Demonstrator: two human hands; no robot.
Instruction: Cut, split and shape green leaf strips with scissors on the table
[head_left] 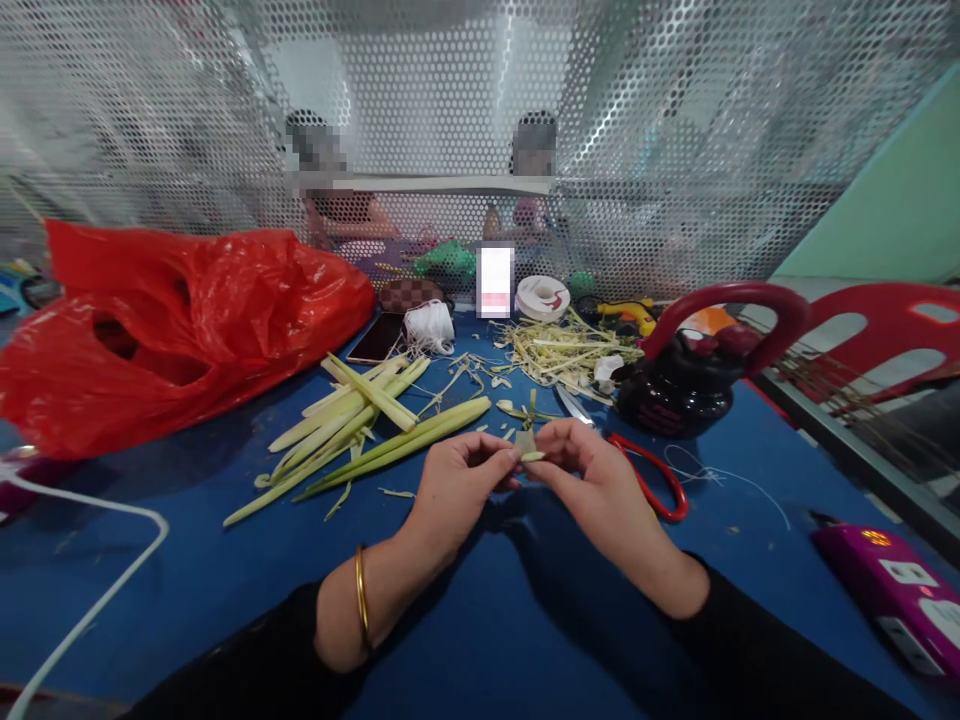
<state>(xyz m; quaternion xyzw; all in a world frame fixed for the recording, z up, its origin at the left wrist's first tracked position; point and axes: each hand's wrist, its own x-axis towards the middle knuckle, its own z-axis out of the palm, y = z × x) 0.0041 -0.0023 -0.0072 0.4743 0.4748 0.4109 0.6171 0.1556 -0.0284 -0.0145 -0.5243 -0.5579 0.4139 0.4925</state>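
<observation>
Over the blue table, my left hand (466,483) and my right hand (592,482) meet with their fingertips closed on a small folded piece of pale green leaf (529,446). A thin strip stands up from its top. Just beyond the fingers, short leaf scraps (512,410) are scattered. Red-handled scissors (652,470) lie beside my right hand, partly hidden by it. To the left of my left hand rest long, pale green leaf stalks (341,410), several of them crossing in a loose pile. A gold bangle circles my left wrist.
A red plastic bag (247,300) fills the back left. Behind the stalks are a phone (376,338) and white string (430,326). A ribbon spool (543,297), a shredded leaf heap (562,352) and a dark pot with red handle (675,390) stand rearward. A purple power strip (892,590) lies right.
</observation>
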